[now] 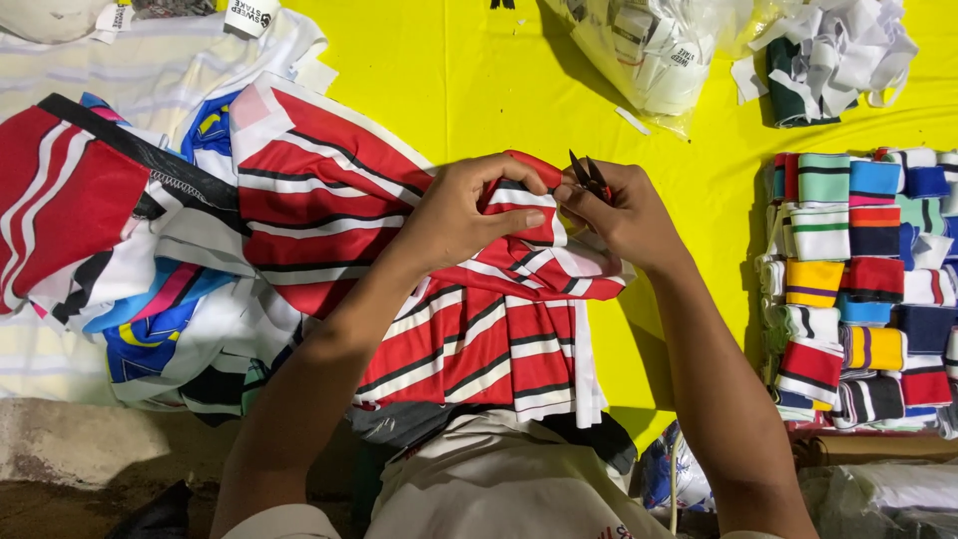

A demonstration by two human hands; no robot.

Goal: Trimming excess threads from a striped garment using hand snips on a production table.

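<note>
Centrally, the left hand [469, 215] pinches a folded edge of the red garment with white and black stripes [419, 260], thumb on top and fingers curled beneath the cloth. The right hand [624, 215] is closed around a small pair of thread snips [591, 178], whose dark blades point up and away from the person, just beside the red fold held by the left hand. Whether the blades touch the cloth cannot be told. The two hands sit close together, almost touching at the fingertips.

The striped garment lies spread on the yellow surface [469, 70], its lower part hanging over the near edge toward the person's lap. To its left lies a heap of other garments [150, 260] in red, white, blue and black, overlapping one another and partly tucked under the striped piece. A pale striped cloth [140, 70] lies beyond that heap, at the far left.

At the right edge of the surface, well apart from the hands, stand rows of folded knitted bands [858, 289] in many colours: teal, blue, red, yellow, navy and white. Beyond them, at the far right corner, lies a loose pile of white fabric strips [838, 45] with a dark green piece among them. Near the far middle rests a clear plastic bag of white labels [649, 50]; one small white scrap [631, 120] lies on the surface just below it.
</note>
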